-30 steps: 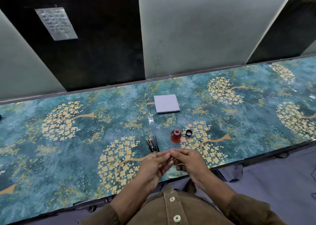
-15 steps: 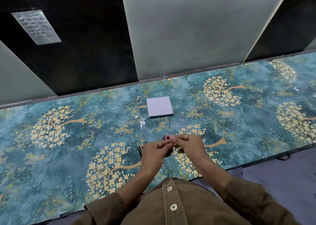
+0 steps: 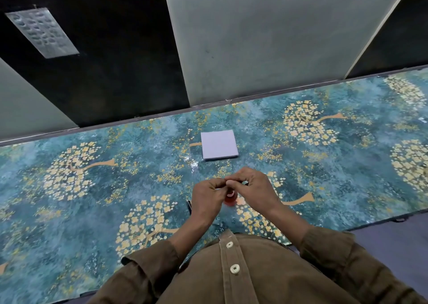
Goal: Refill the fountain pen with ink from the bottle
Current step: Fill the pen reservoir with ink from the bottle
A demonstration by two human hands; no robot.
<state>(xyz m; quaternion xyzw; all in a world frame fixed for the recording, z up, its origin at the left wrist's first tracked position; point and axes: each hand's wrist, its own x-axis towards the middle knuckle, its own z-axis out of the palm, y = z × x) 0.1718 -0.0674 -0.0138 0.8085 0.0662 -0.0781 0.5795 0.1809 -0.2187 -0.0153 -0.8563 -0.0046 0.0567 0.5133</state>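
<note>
The red ink bottle (image 3: 230,199) stands uncapped on the patterned table (image 3: 92,188), and it shows in the gap under my two hands. My left hand (image 3: 207,198) and my right hand (image 3: 253,189) meet fingertip to fingertip just above it. Both pinch a small thin pen part whose dark end (image 3: 245,183) sticks out past my right fingers; the rest of it is hidden. Another dark pen piece (image 3: 189,207) lies on the table at my left wrist, mostly covered. The bottle cap is out of sight behind my right hand.
A pale lilac square pad (image 3: 218,144) lies flat on the table beyond the hands. Grey and black wall panels (image 3: 254,37) rise along the table's far edge. The near table edge (image 3: 370,224) runs to the right of my brown-sleeved arms.
Both hands, still pinched together, have moved away from my body and now sit over the ink bottle. They cover the cap and most of the pen pieces.
</note>
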